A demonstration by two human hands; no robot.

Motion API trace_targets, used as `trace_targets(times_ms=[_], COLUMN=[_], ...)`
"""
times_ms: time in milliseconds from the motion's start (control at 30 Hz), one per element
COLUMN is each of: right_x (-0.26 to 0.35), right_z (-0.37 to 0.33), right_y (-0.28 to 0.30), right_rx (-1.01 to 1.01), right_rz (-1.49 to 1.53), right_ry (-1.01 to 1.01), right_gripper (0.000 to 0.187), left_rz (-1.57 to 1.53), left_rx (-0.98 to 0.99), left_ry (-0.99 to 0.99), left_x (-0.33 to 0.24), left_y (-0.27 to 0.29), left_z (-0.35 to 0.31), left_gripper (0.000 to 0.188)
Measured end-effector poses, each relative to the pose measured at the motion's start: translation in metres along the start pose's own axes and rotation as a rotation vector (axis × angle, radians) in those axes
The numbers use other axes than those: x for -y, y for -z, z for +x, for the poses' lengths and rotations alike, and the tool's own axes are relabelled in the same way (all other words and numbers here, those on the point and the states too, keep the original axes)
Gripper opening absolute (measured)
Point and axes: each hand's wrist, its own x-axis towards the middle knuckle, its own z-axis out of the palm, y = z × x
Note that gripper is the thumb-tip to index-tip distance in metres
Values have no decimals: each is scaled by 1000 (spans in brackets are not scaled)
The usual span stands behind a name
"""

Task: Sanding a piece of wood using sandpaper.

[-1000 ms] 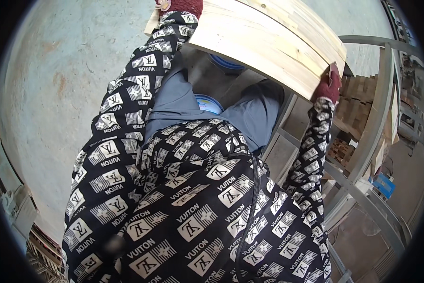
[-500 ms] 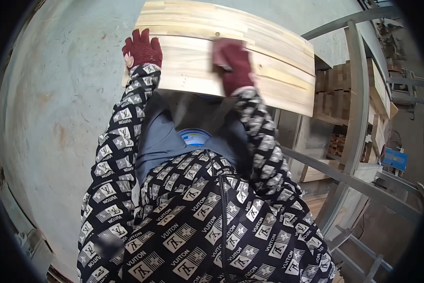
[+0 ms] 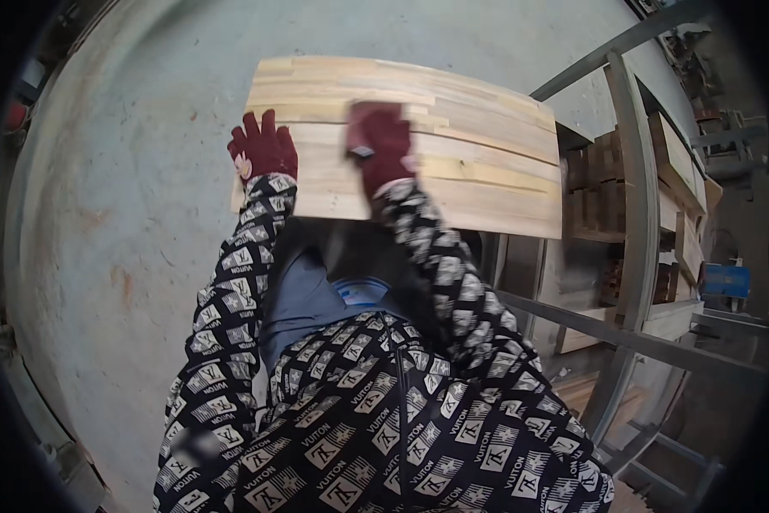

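A pale panel of glued wood strips lies in front of me, its grain running left to right. My left hand, in a dark red knitted glove, rests flat on the panel's left end with its fingers spread. Over the middle of the panel is my right hand, gloved in the same red and smeared by motion. Its fingers are closed on a dull reddish sheet pressed to the wood, perhaps sandpaper; blur hides its exact kind.
A grey-blue worktop spreads left of and beyond the panel. On the right stands a metal frame, with stacked wood blocks behind it. A blue box sits farther right. Below the panel's near edge shows a round blue lid.
My right hand has moved left across the panel with the reddish sheet. My left hand stays on the left end. The whole view has shifted, so the panel sits lower in the picture.
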Motion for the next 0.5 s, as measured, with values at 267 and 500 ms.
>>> trace_targets(times_ms=[267,500], right_x=[-82,-231], right_z=[18,-33], right_y=[61,111], right_rx=[-133,-202], right_rz=[116,-264], right_ry=[-39,-490], right_gripper=[40,42], left_rz=[-37,-7], left_rx=[-13,183], left_ry=[-27,129], left_x=[6,-5], left_y=[-3,-8], left_z=[-4,-2], left_gripper=[44,50])
